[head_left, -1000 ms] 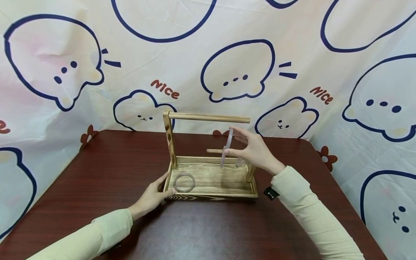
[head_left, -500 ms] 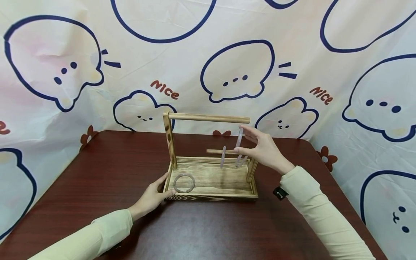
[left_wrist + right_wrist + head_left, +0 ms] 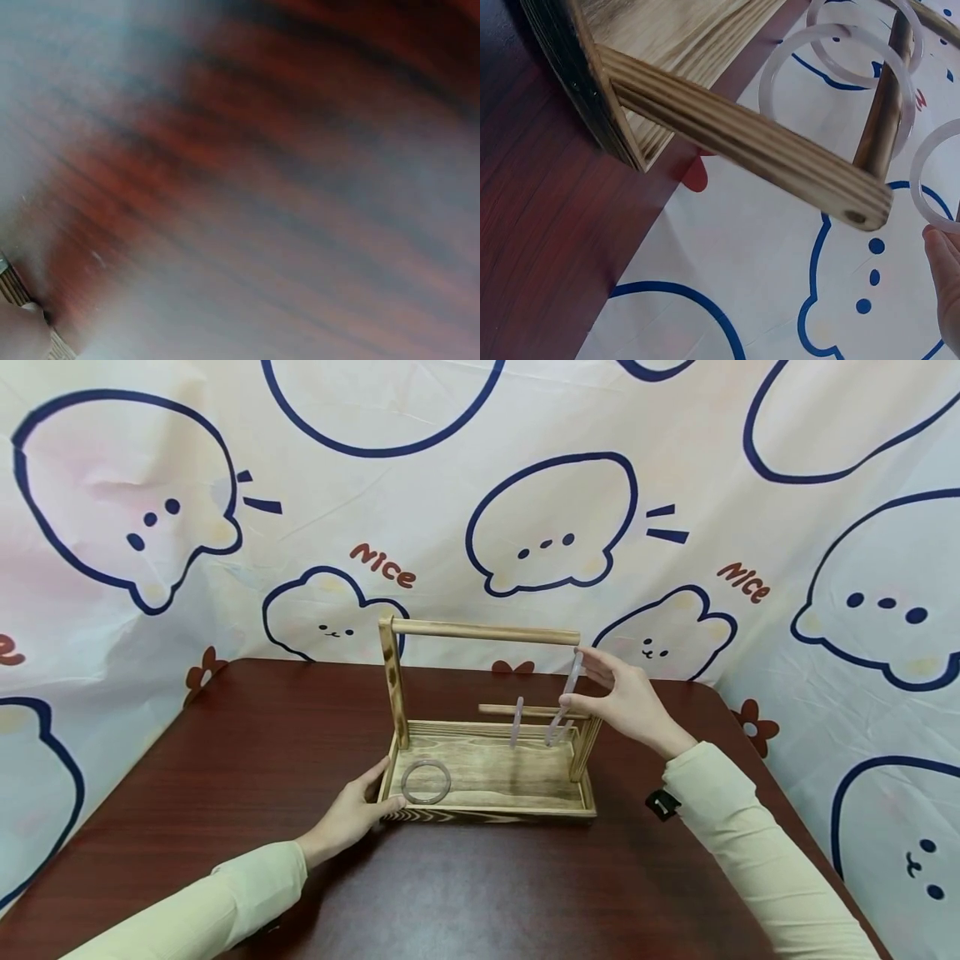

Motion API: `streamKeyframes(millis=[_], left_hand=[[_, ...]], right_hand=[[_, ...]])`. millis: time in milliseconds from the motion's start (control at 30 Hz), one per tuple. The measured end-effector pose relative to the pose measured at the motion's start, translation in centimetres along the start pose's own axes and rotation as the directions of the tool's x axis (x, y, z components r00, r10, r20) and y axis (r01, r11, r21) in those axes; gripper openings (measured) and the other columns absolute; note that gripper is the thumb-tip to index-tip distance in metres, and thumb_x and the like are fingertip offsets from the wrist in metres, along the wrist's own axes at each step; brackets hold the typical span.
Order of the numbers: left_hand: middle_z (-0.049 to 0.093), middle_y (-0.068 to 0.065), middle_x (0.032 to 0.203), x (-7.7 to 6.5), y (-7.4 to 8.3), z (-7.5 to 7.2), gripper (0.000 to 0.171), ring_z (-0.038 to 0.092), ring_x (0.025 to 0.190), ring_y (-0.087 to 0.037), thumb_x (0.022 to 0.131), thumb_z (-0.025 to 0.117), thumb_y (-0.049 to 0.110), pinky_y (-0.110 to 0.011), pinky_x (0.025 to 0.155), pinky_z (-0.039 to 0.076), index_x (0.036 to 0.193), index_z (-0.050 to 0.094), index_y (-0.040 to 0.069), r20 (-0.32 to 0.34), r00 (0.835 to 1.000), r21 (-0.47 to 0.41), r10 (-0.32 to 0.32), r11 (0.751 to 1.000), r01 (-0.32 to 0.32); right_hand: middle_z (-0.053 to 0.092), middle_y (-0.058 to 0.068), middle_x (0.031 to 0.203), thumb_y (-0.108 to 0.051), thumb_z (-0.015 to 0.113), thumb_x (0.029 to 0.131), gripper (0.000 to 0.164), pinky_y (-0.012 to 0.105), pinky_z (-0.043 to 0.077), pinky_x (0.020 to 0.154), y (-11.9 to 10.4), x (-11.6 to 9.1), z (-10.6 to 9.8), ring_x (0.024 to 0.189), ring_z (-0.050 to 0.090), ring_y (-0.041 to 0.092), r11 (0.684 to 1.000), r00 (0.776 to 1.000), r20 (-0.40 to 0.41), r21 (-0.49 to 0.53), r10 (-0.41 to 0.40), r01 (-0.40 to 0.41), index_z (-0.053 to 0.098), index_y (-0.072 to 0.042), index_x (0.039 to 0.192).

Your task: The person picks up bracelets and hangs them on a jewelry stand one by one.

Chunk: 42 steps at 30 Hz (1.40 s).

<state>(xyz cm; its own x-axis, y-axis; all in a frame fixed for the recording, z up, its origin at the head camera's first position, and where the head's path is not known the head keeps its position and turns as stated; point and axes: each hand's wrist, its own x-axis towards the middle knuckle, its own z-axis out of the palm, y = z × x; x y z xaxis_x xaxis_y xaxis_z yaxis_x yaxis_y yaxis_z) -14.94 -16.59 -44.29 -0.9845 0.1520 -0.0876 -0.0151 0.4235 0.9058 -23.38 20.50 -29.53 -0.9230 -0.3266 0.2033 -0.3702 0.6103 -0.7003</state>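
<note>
A wooden jewellery stand with a tray base stands on the table. My left hand grips its near left corner, thumb on the front rim. My right hand pinches a pale translucent bangle upright between thumb and fingertips, close to the top rod's right end. Two similar bangles hang on the short lower rod: one bangle near its middle, the other bangle by the right post. A further bangle lies flat at the tray's left. The right wrist view shows the held bangle beside the rod.
A long top rod runs from the left post to a free right end. The right post carries the short rod. Behind the dark red table hangs a cloth with cartoon outlines.
My right hand has moved right with the held bangle, away from the bangle at the short rod's middle toward the right post. My left hand has stayed on the stand's corner.
</note>
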Motion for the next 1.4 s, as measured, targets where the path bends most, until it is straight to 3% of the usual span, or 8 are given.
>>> streamKeyframes(millis=[267, 400, 533, 633, 733, 967, 1233, 1400], left_hand=[[0.03, -0.018, 0.145, 0.0, 0.2, 0.0, 0.076, 0.038, 0.062, -0.01, 0.086, 0.064, 0.021, -0.022, 0.056, 0.038, 0.146, 0.02, 0.005, -0.006, 1.0, 0.041, -0.003, 0.999, 0.003], [0.029, -0.019, 0.145, 0.0, 0.1, -0.1, 0.076, 0.037, 0.057, -0.011, 0.086, 0.064, 0.019, -0.022, 0.053, 0.037, 0.146, 0.019, 0.005, 0.002, 1.0, 0.021, 0.002, 1.0, -0.002], [0.032, -0.02, 0.142, 0.0, 0.1, -0.1, 0.077, 0.026, 0.043, -0.009, 0.087, 0.064, 0.018, -0.023, 0.042, 0.033, 0.147, 0.017, 0.006, 0.016, 1.0, -0.003, -0.01, 1.0, 0.01], [0.029, -0.02, 0.145, 0.1, 0.1, -0.2, 0.077, 0.037, 0.054, -0.011, 0.086, 0.064, 0.019, -0.024, 0.051, 0.038, 0.147, 0.019, 0.005, 0.004, 1.0, 0.026, 0.005, 1.0, -0.005], [0.027, -0.018, 0.147, 0.1, 0.1, -0.1, 0.076, 0.037, 0.057, -0.012, 0.086, 0.064, 0.02, -0.024, 0.058, 0.039, 0.146, 0.02, 0.006, -0.003, 1.0, 0.047, 0.01, 0.999, -0.01], [0.034, -0.021, 0.14, 0.0, 0.0, 0.0, 0.077, 0.027, 0.041, -0.007, 0.087, 0.064, 0.019, -0.024, 0.043, 0.034, 0.147, 0.018, 0.007, 0.008, 1.0, 0.014, -0.009, 1.0, 0.009], [0.026, -0.021, 0.147, -0.2, 0.0, 0.2, 0.077, 0.024, 0.042, -0.008, 0.086, 0.064, 0.017, -0.022, 0.041, 0.032, 0.147, 0.017, 0.006, 0.01, 1.0, -0.017, -0.018, 1.0, 0.018], [0.038, -0.023, 0.137, -0.2, 0.1, 0.1, 0.077, 0.026, 0.041, -0.007, 0.086, 0.064, 0.017, -0.022, 0.041, 0.033, 0.147, 0.017, 0.007, 0.013, 1.0, -0.048, -0.02, 0.999, 0.021]], right_hand=[[0.037, 0.011, 0.144, -0.047, 0.073, 0.072, 0.086, 0.04, 0.036, 0.103, 0.4, 0.4, -0.9, 0.13, 0.04, 0.025, 1.0, 1.0, -0.001, 0.011, 0.013, -0.013, 0.033, -0.017, 0.143], [0.038, 0.012, 0.144, -0.044, 0.074, 0.073, 0.083, 0.041, 0.035, 0.104, 0.2, 0.8, -1.4, 0.13, 0.04, 0.026, 0.999, 1.0, -0.017, 0.021, 0.025, -0.025, 0.035, -0.017, 0.142], [0.039, 0.012, 0.143, -0.042, 0.075, 0.072, 0.082, 0.041, 0.036, 0.103, 0.0, 1.1, -1.8, 0.129, 0.041, 0.026, 0.999, 0.999, -0.041, 0.047, 0.028, -0.026, 0.037, -0.016, 0.14], [0.039, 0.011, 0.143, -0.042, 0.076, 0.071, 0.084, 0.041, 0.036, 0.103, 0.0, 1.3, -2.0, 0.128, 0.042, 0.025, 0.998, 0.998, -0.046, 0.058, 0.038, -0.036, 0.037, -0.015, 0.141], [0.039, 0.008, 0.143, -0.045, 0.076, 0.07, 0.086, 0.04, 0.036, 0.103, 0.1, 1.6, -2.3, 0.129, 0.042, 0.024, 0.997, 0.998, -0.043, 0.056, 0.047, -0.045, 0.036, -0.016, 0.141], [0.038, 0.006, 0.144, -0.044, 0.075, 0.071, 0.084, 0.039, 0.035, 0.105, -0.1, 2.4, -2.6, 0.13, 0.039, 0.022, 0.998, 0.999, -0.025, 0.063, 0.029, -0.028, 0.037, -0.017, 0.14], [0.036, 0.005, 0.145, -0.04, 0.076, 0.072, 0.081, 0.038, 0.033, 0.106, -0.7, 3.1, -2.8, 0.131, 0.038, 0.02, 0.999, 1.0, 0.003, 0.052, 0.011, -0.011, 0.037, -0.019, 0.14], [0.037, 0.007, 0.145, -0.042, 0.076, 0.07, 0.086, 0.036, 0.033, 0.106, -1.0, 3.8, -2.9, 0.131, 0.038, 0.02, 0.998, 1.0, 0.012, 0.051, -0.029, 0.028, 0.036, -0.014, 0.141]])
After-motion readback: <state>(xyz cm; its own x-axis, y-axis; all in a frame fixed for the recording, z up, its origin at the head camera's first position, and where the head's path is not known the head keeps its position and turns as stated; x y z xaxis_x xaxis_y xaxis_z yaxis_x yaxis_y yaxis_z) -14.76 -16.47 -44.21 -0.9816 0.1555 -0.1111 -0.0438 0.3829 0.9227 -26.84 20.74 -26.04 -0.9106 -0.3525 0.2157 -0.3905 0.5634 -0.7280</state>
